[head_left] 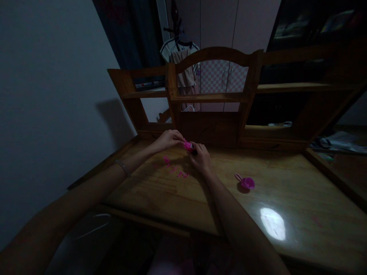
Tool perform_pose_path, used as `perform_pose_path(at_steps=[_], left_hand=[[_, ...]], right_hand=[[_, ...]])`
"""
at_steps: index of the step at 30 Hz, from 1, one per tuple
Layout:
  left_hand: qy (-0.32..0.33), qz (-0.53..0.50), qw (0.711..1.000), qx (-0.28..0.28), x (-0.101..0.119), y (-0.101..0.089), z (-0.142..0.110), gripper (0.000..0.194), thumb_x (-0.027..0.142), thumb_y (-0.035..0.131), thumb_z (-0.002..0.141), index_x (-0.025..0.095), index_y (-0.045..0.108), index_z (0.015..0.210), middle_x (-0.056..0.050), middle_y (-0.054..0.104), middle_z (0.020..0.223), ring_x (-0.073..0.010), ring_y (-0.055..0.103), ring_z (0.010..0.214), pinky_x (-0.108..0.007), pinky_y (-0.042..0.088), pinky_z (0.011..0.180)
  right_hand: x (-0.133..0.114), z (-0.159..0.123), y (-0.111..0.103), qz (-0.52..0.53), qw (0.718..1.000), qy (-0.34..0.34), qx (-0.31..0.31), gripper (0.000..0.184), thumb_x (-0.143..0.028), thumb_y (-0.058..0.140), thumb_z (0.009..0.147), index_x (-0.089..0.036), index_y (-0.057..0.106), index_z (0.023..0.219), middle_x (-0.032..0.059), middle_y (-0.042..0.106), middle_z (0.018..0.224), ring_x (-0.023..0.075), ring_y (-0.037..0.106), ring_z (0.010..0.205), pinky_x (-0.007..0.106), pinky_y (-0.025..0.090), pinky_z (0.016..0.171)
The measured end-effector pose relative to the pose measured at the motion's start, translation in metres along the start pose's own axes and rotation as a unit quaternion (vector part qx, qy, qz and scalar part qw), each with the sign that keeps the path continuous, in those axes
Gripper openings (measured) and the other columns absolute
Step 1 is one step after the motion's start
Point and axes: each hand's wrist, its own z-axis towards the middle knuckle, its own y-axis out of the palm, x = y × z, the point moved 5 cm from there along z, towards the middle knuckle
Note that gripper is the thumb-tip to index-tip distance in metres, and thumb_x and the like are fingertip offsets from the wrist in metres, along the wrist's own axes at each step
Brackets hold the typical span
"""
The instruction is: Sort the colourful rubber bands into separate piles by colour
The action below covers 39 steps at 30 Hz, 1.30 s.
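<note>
Pink and blurred, a small object is beyond and left of the purple cup, partly hidden by the gripping right hand; whether the left hand pinches it, I cannot tell.

Dim room, wooden surface beside a plain wall.
A wooden shelf unit with an arched top rail rises along the far edge; beyond it stand a pale pinkish wardrobe with checkered lower doors, a dark curtain and hanging clothes. A bright reflection gleams at front right.
</note>
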Motion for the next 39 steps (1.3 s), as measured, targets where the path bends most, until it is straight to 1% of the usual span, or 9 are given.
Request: perform_pose_path(at_steps=[2, 6, 11, 17, 22, 26, 29, 33, 39], left_hand=[[0.008, -0.002, 1.000, 0.026, 0.001, 0.001, 0.000, 0.015, 0.032, 0.072, 0.077, 0.020, 0.078, 0.084, -0.007, 0.070, 0.088, -0.0172, 0.066, 0.078, -0.027, 0.054, 0.073], [0.013, 0.016, 0.999, 0.047, 0.004, 0.002, -0.001, 0.011, 0.025, 0.071, 0.076, 0.019, 0.078, 0.083, -0.006, 0.070, 0.083, -0.0169, 0.065, 0.075, -0.026, 0.053, 0.069], [0.008, 0.109, 0.993, 0.047, 0.009, 0.001, -0.004, 0.012, 0.027, 0.069, 0.079, 0.021, 0.077, 0.087, -0.003, 0.073, 0.084, -0.0185, 0.066, 0.082, -0.027, 0.049, 0.077], [0.011, 0.064, 0.997, 0.031, 0.018, 0.004, -0.012, 0.017, 0.026, 0.059, 0.086, 0.020, 0.069, 0.098, -0.003, 0.072, 0.095, -0.0180, 0.066, 0.089, -0.027, 0.048, 0.080], [-0.039, 0.038, 0.997, 0.047, 0.010, 0.002, -0.013, 0.031, 0.025, 0.063, 0.084, 0.018, 0.059, 0.114, -0.003, 0.073, 0.090, -0.0173, 0.068, 0.082, -0.027, 0.049, 0.074], [-0.021, 0.089, 0.995, 0.038, 0.008, -0.001, -0.010, 0.017, 0.029, 0.063, 0.085, 0.020, 0.071, 0.097, -0.002, 0.073, 0.090, -0.0177, 0.066, 0.084, -0.028, 0.047, 0.080], [0.007, 0.111, 0.993, 0.046, 0.008, -0.003, -0.009, 0.014, 0.032, 0.067, 0.083, 0.021, 0.076, 0.086, -0.004, 0.070, 0.088, -0.0182, 0.063, 0.086, -0.029, 0.047, 0.080], [0.036, 0.104, 0.993, 0.047, 0.007, -0.001, -0.011, 0.015, 0.033, 0.069, 0.082, 0.021, 0.077, 0.085, -0.005, 0.063, 0.088, -0.0166, 0.060, 0.083, -0.027, 0.047, 0.075], [0.068, 0.148, 0.987, -0.015, 0.007, 0.007, -0.006, 0.017, 0.035, 0.066, 0.084, 0.022, 0.077, 0.086, -0.005, 0.060, 0.094, -0.0183, 0.056, 0.090, -0.030, 0.044, 0.082]], right_hand=[[-0.001, 0.000, 0.000, 0.000, 1.000, 0.001, -0.001, 0.042, -0.028, 0.059, 0.087, -0.022, 0.054, 0.129, 0.0100, 0.061, 0.114, 0.0268, 0.053, 0.104, 0.040, 0.045, 0.091], [-0.001, 0.000, -0.001, 0.001, 1.000, 0.002, 0.000, 0.043, -0.028, 0.059, 0.087, -0.022, 0.053, 0.129, 0.0098, 0.061, 0.114, 0.0262, 0.053, 0.105, 0.039, 0.045, 0.092], [-0.002, 0.000, -0.002, 0.005, 1.000, 0.003, 0.002, 0.044, -0.028, 0.059, 0.087, -0.021, 0.053, 0.130, 0.0097, 0.061, 0.114, 0.0261, 0.052, 0.106, 0.038, 0.045, 0.092], [-0.002, 0.000, -0.002, 0.007, 1.000, 0.013, 0.010, 0.043, -0.028, 0.058, 0.088, -0.022, 0.053, 0.130, 0.0101, 0.061, 0.114, 0.0268, 0.054, 0.105, 0.040, 0.045, 0.092], [-0.002, 0.000, 0.000, 0.003, 1.000, 0.002, 0.003, 0.043, -0.027, 0.059, 0.087, -0.021, 0.053, 0.130, 0.0099, 0.061, 0.114, 0.0266, 0.054, 0.104, 0.039, 0.045, 0.092], [-0.002, -0.001, 0.000, 0.000, 1.000, -0.005, 0.000, 0.044, -0.026, 0.059, 0.087, -0.021, 0.052, 0.130, 0.0096, 0.061, 0.114, 0.0261, 0.053, 0.104, 0.039, 0.045, 0.092], [-0.003, -0.001, 0.000, 0.002, 1.000, -0.004, 0.000, 0.043, -0.027, 0.059, 0.087, -0.021, 0.053, 0.129, 0.0096, 0.061, 0.114, 0.0260, 0.054, 0.104, 0.038, 0.045, 0.092], [-0.001, -0.001, 0.001, -0.002, 1.000, 0.001, 0.000, 0.042, -0.028, 0.059, 0.088, -0.022, 0.053, 0.129, 0.0098, 0.061, 0.114, 0.0264, 0.054, 0.104, 0.039, 0.045, 0.092], [-0.003, 0.000, 0.001, -0.016, 1.000, -0.018, -0.009, 0.042, -0.025, 0.057, 0.089, -0.021, 0.053, 0.130, 0.0104, 0.061, 0.116, 0.0267, 0.053, 0.106, 0.040, 0.045, 0.093]])
